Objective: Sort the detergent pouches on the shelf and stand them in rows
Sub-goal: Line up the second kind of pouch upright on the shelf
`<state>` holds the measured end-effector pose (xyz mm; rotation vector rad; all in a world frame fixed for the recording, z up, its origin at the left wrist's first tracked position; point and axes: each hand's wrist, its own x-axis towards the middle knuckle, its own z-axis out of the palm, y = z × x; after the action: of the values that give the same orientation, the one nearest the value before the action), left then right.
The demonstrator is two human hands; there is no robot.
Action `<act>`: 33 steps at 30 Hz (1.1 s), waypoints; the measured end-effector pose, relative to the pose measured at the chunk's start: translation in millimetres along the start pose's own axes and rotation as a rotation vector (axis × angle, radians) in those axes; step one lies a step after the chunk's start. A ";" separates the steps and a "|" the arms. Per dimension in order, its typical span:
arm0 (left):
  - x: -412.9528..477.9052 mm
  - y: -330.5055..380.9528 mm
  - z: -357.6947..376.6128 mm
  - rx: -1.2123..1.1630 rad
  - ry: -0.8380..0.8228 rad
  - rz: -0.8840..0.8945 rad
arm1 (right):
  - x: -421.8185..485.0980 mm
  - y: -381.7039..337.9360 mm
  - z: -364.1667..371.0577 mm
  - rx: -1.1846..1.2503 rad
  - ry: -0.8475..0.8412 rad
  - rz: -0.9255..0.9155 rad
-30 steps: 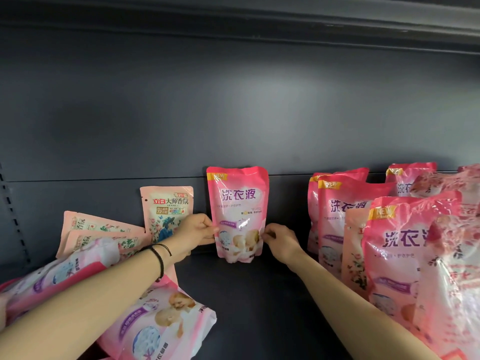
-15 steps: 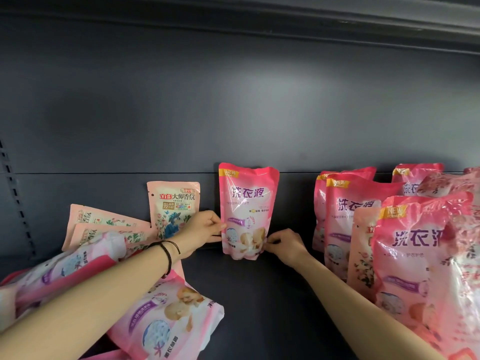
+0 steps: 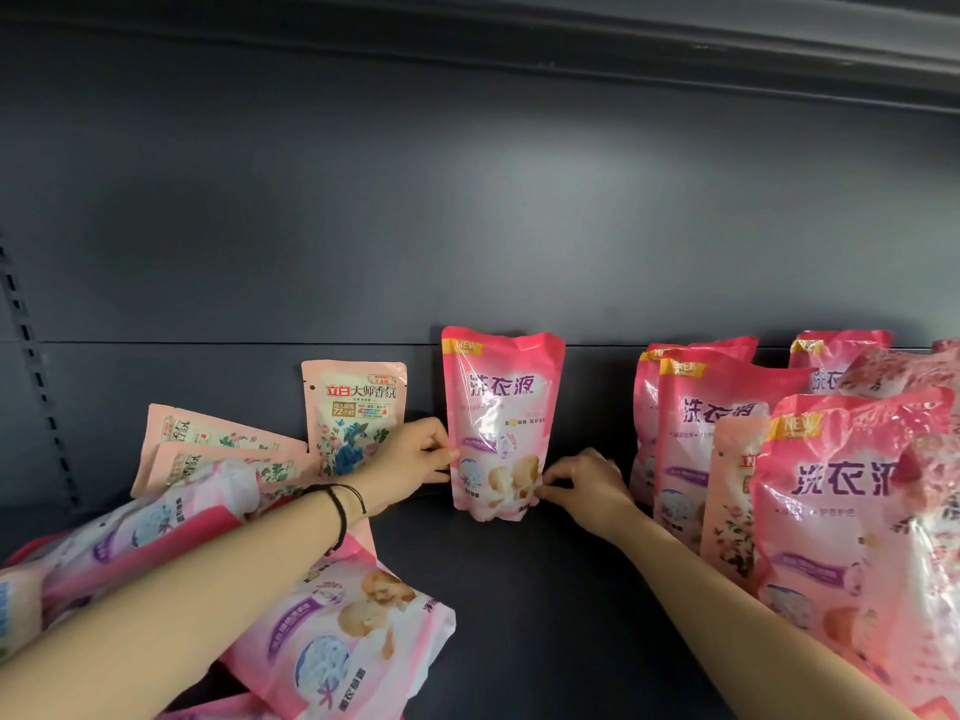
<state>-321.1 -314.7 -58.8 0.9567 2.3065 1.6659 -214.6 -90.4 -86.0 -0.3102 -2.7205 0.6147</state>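
Standing step: pink pouch (image 3: pixel 503 423) upright on shelf (image 3: pixel 519 589), each lower edge pinched by left grip (image 3: pixel 415 459) and right grip (image 3: pixel 582 485). Next: gentle release, without toppling.

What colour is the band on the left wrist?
Black: a thin wristband, clearest in the head view.

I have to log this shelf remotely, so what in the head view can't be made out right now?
- Head view: pouches at the right are cut off by the frame edge, so no count.
- Flat pouches at the left are partly covered by the left hand and forearm.
- Small print on the held pouch is blurred by glare.
- Right hand hides its lower right corner.
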 end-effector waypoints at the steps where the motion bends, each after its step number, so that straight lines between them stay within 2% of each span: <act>1: -2.1 -1.3 -0.7 0.007 -0.008 0.020 | -0.3 -0.7 -0.6 -0.002 0.001 -0.013; 4: -6.1 0.4 -1.0 0.031 -0.015 0.036 | 0.1 -5.9 -4.1 0.068 -0.033 0.005; 6: -7.1 5.2 -0.7 0.044 -0.021 0.020 | 0.3 -11.2 -8.3 0.165 -0.129 0.031; 9: -9.6 11.3 0.4 0.053 -0.065 -0.018 | -3.3 -21.6 -14.2 0.548 -0.243 0.050; 12: -12.9 15.6 4.7 0.023 -0.097 -0.063 | -8.2 -31.3 -14.4 0.771 -0.183 0.070; 18: -11.4 22.4 17.8 0.119 -0.038 -0.009 | -6.7 -36.3 -4.3 0.883 -0.028 0.078; 23: -9.8 25.8 24.2 0.149 0.020 0.019 | -3.1 -38.7 -0.8 0.872 0.030 0.090; 28: -9.8 26.7 19.0 0.215 -0.003 -0.009 | -2.8 -43.4 -5.2 0.781 0.017 0.114; 30: -9.9 28.2 15.2 0.318 -0.042 -0.045 | -1.3 -44.2 -16.1 0.630 -0.072 0.174; 33: -14.0 33.9 8.2 0.597 -0.119 -0.032 | 0.2 -48.5 -39.0 0.144 -0.313 0.200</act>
<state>-292.4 -309.8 -35.1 1.0630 2.7645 0.8739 -207.1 -118.5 -30.9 -0.4900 -2.9401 0.9837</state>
